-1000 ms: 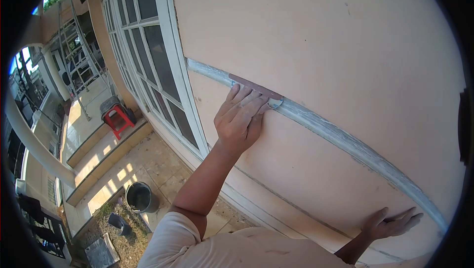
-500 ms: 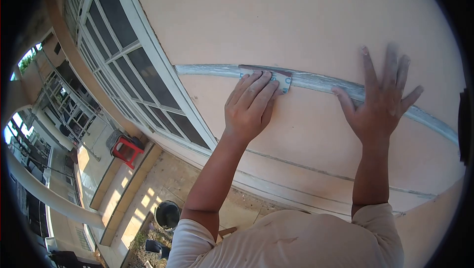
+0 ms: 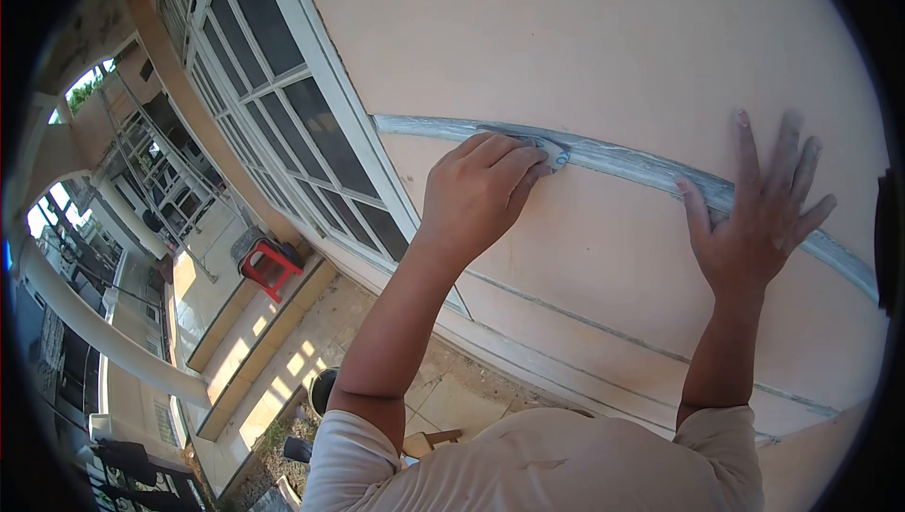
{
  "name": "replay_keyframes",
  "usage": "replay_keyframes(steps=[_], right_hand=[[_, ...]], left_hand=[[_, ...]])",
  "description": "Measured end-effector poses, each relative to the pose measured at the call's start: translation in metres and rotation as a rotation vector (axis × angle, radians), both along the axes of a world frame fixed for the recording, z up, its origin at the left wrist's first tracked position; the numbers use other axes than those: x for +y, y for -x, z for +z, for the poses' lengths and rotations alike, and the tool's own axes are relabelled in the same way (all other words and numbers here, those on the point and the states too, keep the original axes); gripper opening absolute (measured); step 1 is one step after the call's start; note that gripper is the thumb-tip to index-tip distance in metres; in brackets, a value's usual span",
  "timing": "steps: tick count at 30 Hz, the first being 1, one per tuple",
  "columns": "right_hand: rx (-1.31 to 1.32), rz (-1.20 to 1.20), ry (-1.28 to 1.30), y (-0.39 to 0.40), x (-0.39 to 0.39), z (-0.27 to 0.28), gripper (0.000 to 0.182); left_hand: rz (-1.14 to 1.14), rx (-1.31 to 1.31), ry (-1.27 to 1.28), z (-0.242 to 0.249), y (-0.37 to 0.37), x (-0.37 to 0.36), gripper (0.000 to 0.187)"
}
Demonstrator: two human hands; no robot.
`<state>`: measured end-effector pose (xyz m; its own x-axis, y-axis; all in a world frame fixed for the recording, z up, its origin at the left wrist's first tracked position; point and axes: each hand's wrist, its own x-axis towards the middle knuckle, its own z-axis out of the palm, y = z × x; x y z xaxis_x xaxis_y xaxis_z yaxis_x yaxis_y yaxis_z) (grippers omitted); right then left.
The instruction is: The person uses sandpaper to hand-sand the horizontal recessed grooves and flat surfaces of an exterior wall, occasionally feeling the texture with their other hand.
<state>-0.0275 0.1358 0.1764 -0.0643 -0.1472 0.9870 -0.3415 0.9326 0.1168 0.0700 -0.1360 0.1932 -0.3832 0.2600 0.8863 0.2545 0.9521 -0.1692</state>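
A long grey-white strip (image 3: 632, 159) runs across the peach wall (image 3: 566, 50), with worn, streaky paint along it. My left hand (image 3: 479, 184) is closed on a piece of sandpaper (image 3: 556, 154), pressing it against the strip near the window. The sheet's pale, printed back shows past my fingertips; much of it is hidden under the hand. Farther right, my right hand (image 3: 759, 206) lies spread on the wall across the same strip, dusty at the fingers and holding nothing.
A white-framed window (image 3: 292, 125) borders the wall on the left. Down at the left are a red stool (image 3: 271, 267) on a tiled step, a dark bucket (image 3: 322, 389) partly behind my arm, and scaffold poles (image 3: 170, 182). Thin grooves cross the lower wall.
My left fingers have curled tighter round the sandpaper, which was lying flatter with more of its printed back showing. My right hand stays spread on the wall. The view has shifted slightly.
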Motion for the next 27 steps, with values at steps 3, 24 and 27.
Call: replay_keyframes(steps=[3, 24, 27], right_hand=[[-0.013, -0.012, -0.015, -0.001, -0.001, 0.0, 0.083], [-0.011, 0.007, 0.006, -0.001, -0.004, 0.0, 0.077], [-0.021, 0.012, 0.015, -0.001, -0.003, 0.0, 0.075]], left_hand=[[0.072, -0.111, 0.025, 0.008, -0.005, 0.003, 0.015], [0.075, -0.141, 0.099, 0.013, 0.005, 0.016, 0.01], [-0.01, -0.083, 0.131, 0.009, 0.008, 0.023, 0.011]])
